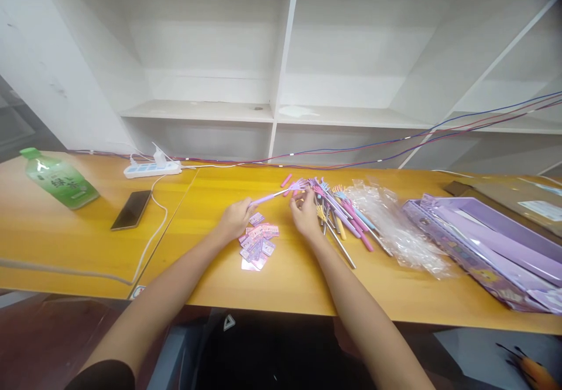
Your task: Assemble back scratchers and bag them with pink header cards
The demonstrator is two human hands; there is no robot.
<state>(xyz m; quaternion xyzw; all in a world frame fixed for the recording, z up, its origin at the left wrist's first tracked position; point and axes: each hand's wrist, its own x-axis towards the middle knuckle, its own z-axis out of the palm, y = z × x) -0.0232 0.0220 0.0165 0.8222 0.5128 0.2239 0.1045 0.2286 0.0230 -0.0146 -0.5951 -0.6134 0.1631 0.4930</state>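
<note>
My left hand (236,219) is closed around the handle of a purple back scratcher (264,198). Its metal rod points right, and its hand-shaped head lies just beyond my right hand. Curled fingers show on my right hand (304,213), at the left edge of a pile of back scratchers (351,217) in pink, purple, yellow and blue. Whatever those fingertips pinch, if anything, is too small to make out. Below my left hand, several small pink and purple cards (257,243) lie in a loose heap. A short pink stick (286,180) rests behind the hands.
Crumpled clear plastic bags (395,226) lie right of the pile, beside an open purple box (478,249) and cardboard (513,202). On the left are a green bottle (59,179), a phone (132,209), a power strip (152,169) and a white cable (160,226). White shelves (211,44) stand behind.
</note>
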